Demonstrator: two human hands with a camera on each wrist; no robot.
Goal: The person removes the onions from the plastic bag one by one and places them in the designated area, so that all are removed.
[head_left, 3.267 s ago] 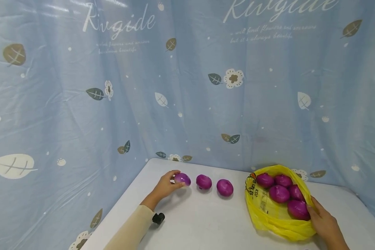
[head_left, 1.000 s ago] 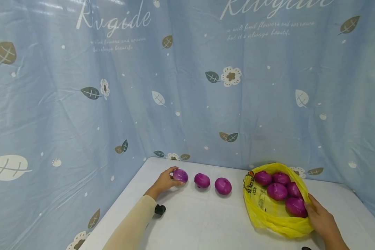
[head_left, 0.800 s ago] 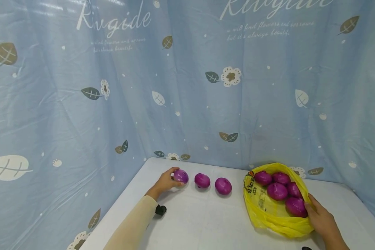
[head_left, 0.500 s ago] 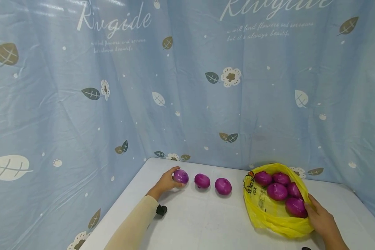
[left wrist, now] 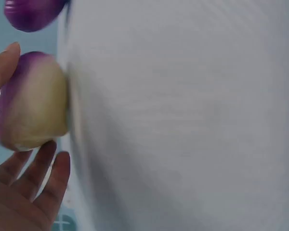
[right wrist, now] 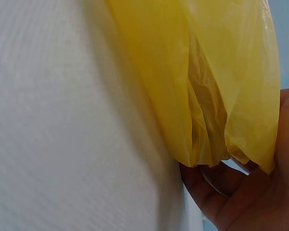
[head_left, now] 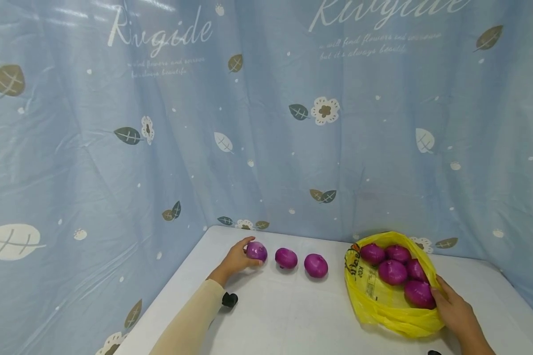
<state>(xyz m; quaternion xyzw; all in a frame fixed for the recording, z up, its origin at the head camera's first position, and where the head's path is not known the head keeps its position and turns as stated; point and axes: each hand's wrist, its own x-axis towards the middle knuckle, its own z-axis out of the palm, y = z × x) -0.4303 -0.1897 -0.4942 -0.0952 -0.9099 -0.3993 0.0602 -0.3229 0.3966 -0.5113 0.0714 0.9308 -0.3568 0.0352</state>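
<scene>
Onions (head_left: 393, 272) lie in the yellow bag (head_left: 395, 323) at near right, its rim gripped by the right hand (head_left: 458, 313). Farther away at left, on the counter (head_left: 284, 320), the left hand (head_left: 234, 260) clasps the end onion (head_left: 257, 251) of a row between thumb and fingers; steady it before release, clear of the middle onion (head_left: 286, 257).

purple/cream onion (head_left: 256, 251) at L, open yel. bag (head_left: 395, 321) w/ 5 onions (head_left: 393, 273)
</scene>
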